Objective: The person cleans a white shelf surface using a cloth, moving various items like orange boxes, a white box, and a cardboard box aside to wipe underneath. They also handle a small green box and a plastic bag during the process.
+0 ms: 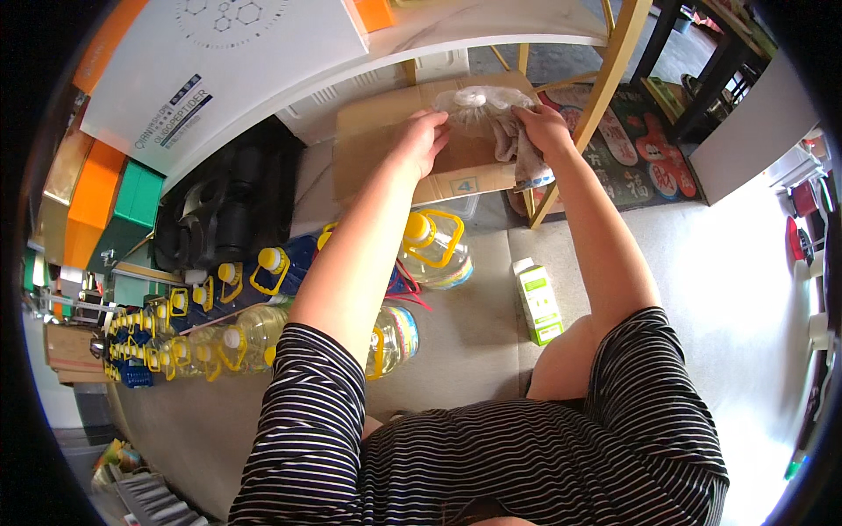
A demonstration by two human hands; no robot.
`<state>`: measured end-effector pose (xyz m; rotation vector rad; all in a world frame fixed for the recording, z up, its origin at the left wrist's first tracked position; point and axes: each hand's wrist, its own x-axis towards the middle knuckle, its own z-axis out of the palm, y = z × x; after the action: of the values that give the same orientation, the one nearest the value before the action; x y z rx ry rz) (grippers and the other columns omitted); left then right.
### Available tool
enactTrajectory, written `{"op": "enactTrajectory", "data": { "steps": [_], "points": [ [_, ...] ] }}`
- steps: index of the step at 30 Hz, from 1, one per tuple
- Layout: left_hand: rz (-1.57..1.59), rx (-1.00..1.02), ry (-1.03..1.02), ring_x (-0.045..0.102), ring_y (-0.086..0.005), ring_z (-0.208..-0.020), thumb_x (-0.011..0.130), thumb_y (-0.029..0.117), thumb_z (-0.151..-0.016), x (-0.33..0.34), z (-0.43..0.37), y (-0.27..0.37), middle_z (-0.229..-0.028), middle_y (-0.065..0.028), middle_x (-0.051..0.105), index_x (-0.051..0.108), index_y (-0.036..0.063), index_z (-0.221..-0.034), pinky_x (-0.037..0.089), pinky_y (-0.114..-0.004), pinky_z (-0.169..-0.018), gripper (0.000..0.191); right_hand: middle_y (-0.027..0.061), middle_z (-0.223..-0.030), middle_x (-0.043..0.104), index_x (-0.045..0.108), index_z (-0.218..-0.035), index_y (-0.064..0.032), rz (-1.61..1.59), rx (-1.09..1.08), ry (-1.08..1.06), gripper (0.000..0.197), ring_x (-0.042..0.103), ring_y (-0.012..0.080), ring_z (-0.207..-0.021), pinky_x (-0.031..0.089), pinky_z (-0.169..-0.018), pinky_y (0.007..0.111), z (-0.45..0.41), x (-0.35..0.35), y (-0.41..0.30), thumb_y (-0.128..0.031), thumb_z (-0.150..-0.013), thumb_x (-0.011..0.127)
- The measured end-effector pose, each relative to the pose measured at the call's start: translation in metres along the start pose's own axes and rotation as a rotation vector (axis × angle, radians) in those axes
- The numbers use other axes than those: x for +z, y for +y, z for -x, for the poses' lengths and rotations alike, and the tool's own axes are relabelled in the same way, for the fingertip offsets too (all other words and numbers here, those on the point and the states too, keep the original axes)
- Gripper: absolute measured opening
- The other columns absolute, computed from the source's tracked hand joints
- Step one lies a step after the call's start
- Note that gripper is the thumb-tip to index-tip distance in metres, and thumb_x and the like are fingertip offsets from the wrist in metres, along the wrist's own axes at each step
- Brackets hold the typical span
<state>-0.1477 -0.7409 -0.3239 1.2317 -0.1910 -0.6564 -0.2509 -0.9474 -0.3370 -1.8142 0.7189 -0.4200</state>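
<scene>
Both my arms reach forward over a brown cardboard box (381, 151) beneath a table. Its top carries a clear plastic bag (460, 102) with something white at its upper part. Close to the bag's left edge is my left hand (424, 139), fingers apart, with nothing seen in it. My right hand (544, 128) is at the bag's right side, shut on a crumpled greyish cloth (520, 148) that hangs over the box's front edge. Whether its fingers also hold the bag's plastic cannot be told.
Large oil bottles with yellow handles (434, 243) stand in rows at the left. A green and white carton (539, 302) is on the floor near my right knee. The wooden table leg (595, 112) rises beside my right hand. A patterned mat (631, 151) lies beyond.
</scene>
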Motion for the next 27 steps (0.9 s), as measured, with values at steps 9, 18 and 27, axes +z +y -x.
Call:
{"op": "enactTrajectory", "data": {
  "steps": [9,18,27],
  "points": [
    [-1.209,1.018,0.218,0.053,-0.0383,-0.111,0.061,0.01,-0.083,0.03,0.09,-0.025,-0.119,-0.0219,0.055,0.051,0.0024,-0.125,0.045,-0.043,-0.093,0.043,0.0199,-0.11,0.065,0.063,-0.115,-0.0081,0.746,-0.198,0.038,0.05,0.062,0.0346,-0.106,0.05,-0.09,0.041,0.07,-0.019,-0.071,-0.044,-0.081,0.063],
    [-1.182,-0.349,-0.496,0.054,-0.0324,-0.119,0.064,0.027,-0.086,0.036,0.199,-0.228,-0.128,-0.0222,0.056,0.043,-0.0007,-0.135,0.044,-0.037,-0.099,0.06,0.0187,-0.081,0.07,0.072,-0.08,0.0002,0.989,0.169,-1.246,0.046,0.066,0.0296,-0.071,0.052,-0.069,0.042,0.118,-0.076,0.099,-0.046,-0.08,0.069],
    [-0.774,-0.515,-0.567,0.055,-0.0328,-0.119,0.073,0.033,-0.077,0.026,0.198,-0.335,-0.127,-0.0244,0.056,0.041,-0.0046,-0.135,0.042,-0.037,-0.1,0.076,0.0106,-0.099,0.071,0.066,-0.116,-0.0094,0.437,0.365,-1.174,0.055,0.065,0.0219,-0.086,0.051,-0.08,0.035,0.204,-0.067,0.298,-0.05,-0.079,0.069]
  ]
}}
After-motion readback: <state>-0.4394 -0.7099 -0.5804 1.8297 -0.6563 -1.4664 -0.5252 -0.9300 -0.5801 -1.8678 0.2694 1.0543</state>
